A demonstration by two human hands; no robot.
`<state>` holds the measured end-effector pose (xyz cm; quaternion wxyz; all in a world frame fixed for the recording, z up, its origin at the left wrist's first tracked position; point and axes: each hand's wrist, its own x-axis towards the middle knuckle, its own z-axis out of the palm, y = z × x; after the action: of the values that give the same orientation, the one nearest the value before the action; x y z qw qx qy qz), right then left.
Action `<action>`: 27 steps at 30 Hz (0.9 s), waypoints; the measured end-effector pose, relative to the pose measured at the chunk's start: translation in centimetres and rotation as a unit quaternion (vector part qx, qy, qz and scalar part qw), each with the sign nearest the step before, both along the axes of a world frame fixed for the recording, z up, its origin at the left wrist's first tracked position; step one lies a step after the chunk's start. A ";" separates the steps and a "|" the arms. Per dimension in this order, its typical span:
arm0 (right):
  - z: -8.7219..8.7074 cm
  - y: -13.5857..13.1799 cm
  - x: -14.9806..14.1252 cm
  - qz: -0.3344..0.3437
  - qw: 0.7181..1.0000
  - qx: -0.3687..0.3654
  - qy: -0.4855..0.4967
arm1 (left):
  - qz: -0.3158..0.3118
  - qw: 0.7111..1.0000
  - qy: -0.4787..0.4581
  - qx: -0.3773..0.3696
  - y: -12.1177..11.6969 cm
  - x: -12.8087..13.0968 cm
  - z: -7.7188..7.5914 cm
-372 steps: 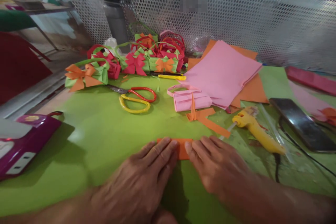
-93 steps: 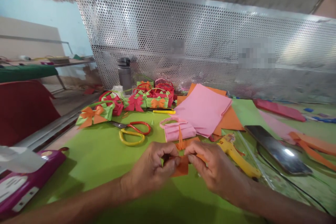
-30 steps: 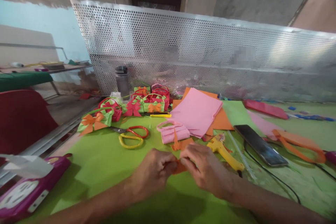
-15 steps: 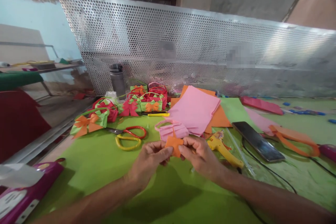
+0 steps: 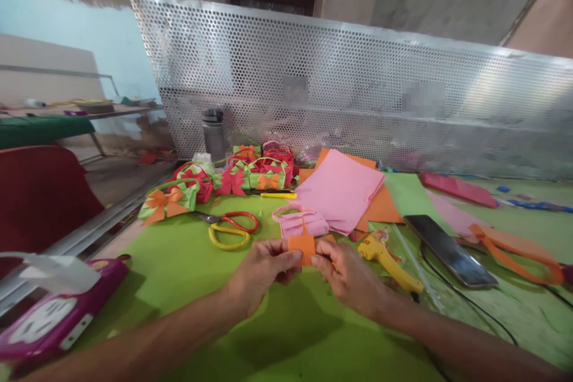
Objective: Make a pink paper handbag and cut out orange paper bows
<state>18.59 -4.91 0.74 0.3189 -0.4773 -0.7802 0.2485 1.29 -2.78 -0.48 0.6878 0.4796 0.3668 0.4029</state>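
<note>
Between both hands is a small folded piece of orange paper (image 5: 301,249), held over the green table surface. My left hand (image 5: 264,265) pinches its left side, thumb in front. My right hand (image 5: 342,268) grips the right edge with thumb and fingers closed. Just behind the orange piece sits a small pink paper bag (image 5: 304,222) with a looped handle. Scissors (image 5: 230,230) with one red and one yellow handle lie to the left of it. A yellow glue gun (image 5: 391,259) rests right of my right hand.
Pink paper sheets (image 5: 338,188) lie behind the hands. Finished small bags with bows (image 5: 268,179), a yellow cutter (image 5: 278,195) and a grey bottle (image 5: 213,134) stand further back. A phone (image 5: 450,250) lies right; a purple power strip (image 5: 49,322) sits left. A perforated metal panel (image 5: 358,71) closes the back.
The orange piece has turned from tilted to nearly level in my fingers. My right hand has slid slightly lower along its right edge. The whole view has shifted a little.
</note>
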 end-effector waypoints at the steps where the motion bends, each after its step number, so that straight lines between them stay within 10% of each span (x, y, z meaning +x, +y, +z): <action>1: 0.0 0.0 0.0 0.005 1.000 -0.001 0.003 | -0.004 1.000 -0.001 -0.009 0.1 -0.1 0.0; 13: 0.4 0.7 0.5 0.027 0.991 -0.051 0.118 | 0.003 0.995 -0.064 -0.080 0.1 -0.3 0.8; 27: 2.3 2.1 0.3 0.105 0.994 -0.010 -0.040 | 0.075 0.991 0.004 0.109 0.1 -1.2 2.2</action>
<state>18.91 -2.84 3.02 0.2547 -0.4059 -0.8356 0.2687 0.12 -2.69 1.67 0.5977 0.5250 0.3580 0.4889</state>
